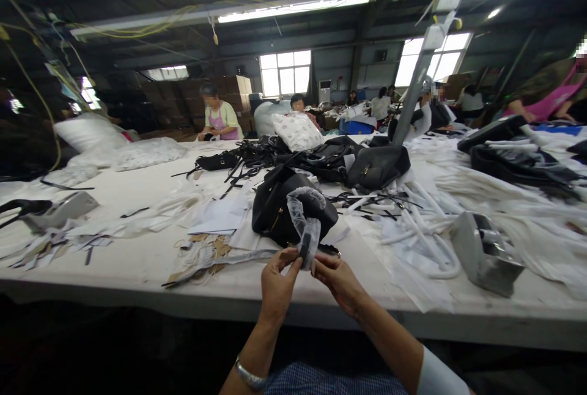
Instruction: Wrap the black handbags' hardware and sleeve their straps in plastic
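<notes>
A black handbag [280, 208] lies on the white worktable [137, 260] right in front of me. Its handle [308, 224] arches up, wrapped in clear plastic film. My left hand [277, 285] pinches the lower end of that wrapped handle with thumb and fingers. My right hand [338, 279] is closed on the same end from the right side, fingertips touching the film. Both hands hover just above the table's near edge.
More black bags [376, 166] and loose straps [238, 175] are piled behind. White tubular handles [422, 230] spread to the right beside a grey metal stand [486, 254]. Paper and cardboard scraps [206, 248] lie left. Other people work at the far side.
</notes>
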Demonstrator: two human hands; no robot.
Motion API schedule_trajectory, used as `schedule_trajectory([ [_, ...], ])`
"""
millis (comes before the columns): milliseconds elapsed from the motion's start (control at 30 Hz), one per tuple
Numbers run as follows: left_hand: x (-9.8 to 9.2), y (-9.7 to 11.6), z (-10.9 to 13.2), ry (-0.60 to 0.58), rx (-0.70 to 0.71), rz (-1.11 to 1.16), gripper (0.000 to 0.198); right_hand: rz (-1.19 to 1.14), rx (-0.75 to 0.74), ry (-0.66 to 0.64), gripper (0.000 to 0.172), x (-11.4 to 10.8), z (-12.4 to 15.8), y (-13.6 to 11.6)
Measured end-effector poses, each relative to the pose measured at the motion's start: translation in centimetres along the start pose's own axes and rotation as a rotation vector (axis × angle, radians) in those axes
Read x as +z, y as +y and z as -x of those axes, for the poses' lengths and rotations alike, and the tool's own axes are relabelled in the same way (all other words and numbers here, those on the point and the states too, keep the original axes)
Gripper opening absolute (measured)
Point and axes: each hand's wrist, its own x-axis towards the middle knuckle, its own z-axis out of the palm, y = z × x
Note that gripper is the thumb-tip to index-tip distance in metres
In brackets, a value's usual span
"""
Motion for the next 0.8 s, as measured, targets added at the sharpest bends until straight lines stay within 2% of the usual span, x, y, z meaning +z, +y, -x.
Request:
schedule_trajectory([
  [233, -0.1, -0.1, 0.3, 0.017, 0.017, -0.067, 0.025, 0.237, -0.155, 0.068, 0.032, 0.8, -0.9, 0.4],
  [367, 0.1, 0.2, 0.4, 0.042, -0.002, -0.051, 0.024, 0.244, -0.202, 0.081, 0.030, 1.1, -1.5, 1.2],
  [600, -0.3, 1.9, 0.6, -0.080, -0.052, 0.035, 0.031, 0.317, -0.306, 0.138, 0.033, 1.1, -1.9, 2.1],
  [800, -1.0, 2.5, 0.4, -0.029, -0.020, -0.092, 0.024, 0.454, -0.370, 0.221, 0.032, 1.9, -1.0, 2.0],
])
